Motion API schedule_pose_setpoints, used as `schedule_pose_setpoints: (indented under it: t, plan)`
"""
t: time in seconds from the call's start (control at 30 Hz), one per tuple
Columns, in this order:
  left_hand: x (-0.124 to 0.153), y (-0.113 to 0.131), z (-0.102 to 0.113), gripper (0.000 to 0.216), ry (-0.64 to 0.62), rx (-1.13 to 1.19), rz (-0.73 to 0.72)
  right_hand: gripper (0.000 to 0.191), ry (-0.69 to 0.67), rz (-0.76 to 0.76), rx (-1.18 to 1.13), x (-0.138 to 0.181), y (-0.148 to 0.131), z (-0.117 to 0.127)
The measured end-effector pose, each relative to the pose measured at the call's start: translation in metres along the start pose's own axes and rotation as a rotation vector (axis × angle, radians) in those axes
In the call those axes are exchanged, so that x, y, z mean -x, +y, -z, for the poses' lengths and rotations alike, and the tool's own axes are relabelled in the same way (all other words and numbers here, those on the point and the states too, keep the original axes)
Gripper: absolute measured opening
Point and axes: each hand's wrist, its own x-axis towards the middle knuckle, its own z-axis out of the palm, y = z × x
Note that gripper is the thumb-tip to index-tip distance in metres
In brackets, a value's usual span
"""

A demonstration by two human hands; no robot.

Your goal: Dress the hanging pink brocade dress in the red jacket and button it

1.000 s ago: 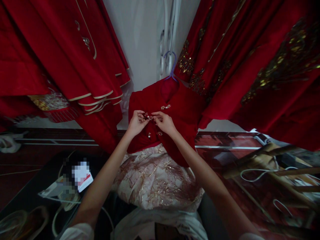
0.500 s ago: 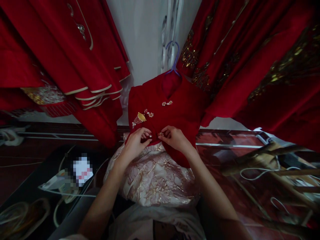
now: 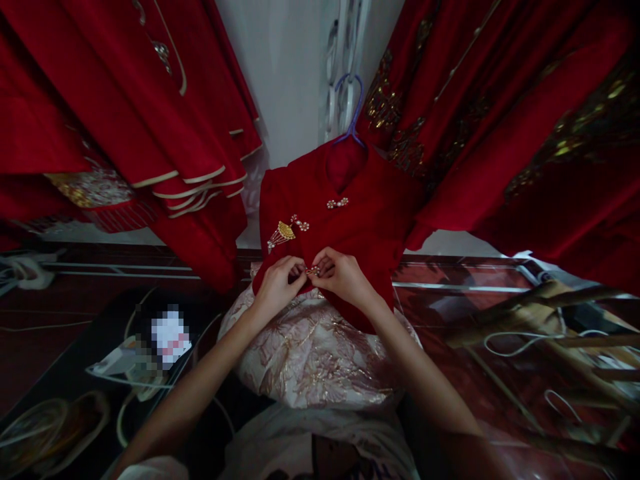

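A red garment hangs in front of me from a purple hanger, its lower part resting over patterned, shiny fabric on my lap. Two jewelled clasps sit on its front: an upper clasp and a side clasp with a gold fan-shaped tassel pendant. Near the hem, my left hand and my right hand meet, fingertips pinched on a small jewelled clasp. The fingers cover much of this clasp, so whether its halves are joined cannot be seen.
Red garments with pale trim hang at left, others with gold sequins at right. A dark tabletop on the left carries a plastic packet and cords. Wooden slats and a white cord stand at lower right.
My hands have come together; the gap between the clasp pieces they pinch has closed. The right hand moved left. The whole view has shifted slightly.
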Motion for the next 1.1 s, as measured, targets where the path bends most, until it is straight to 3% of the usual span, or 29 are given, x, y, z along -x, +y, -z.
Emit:
schedule_pose_setpoints:
  t: [0.1, 0.37, 0.47, 0.67, 1.1]
  plan:
    - [-0.002, -0.005, 0.000, 0.013, 0.026, 0.161, 0.068, 0.021, 0.069, -0.036, -0.004, -0.004, 0.006, -0.007]
    - [0.002, -0.012, 0.013, 0.031, -0.124, 0.517, 0.196, 0.019, 0.086, -0.039, -0.035, -0.008, 0.013, -0.008]
    - [0.003, -0.012, 0.010, 0.033, -0.114, 0.519, 0.221, 0.015, 0.069, -0.025, -0.016, -0.007, 0.011, -0.009]
    - [0.003, -0.015, -0.003, 0.024, 0.063, 0.491, 0.269, 0.013, 0.100, 0.015, 0.079, -0.005, 0.009, -0.013]
    - [0.006, -0.016, -0.013, 0.023, 0.143, 0.497, 0.313, 0.011, 0.109, 0.088, 0.231, -0.002, 0.003, -0.016]
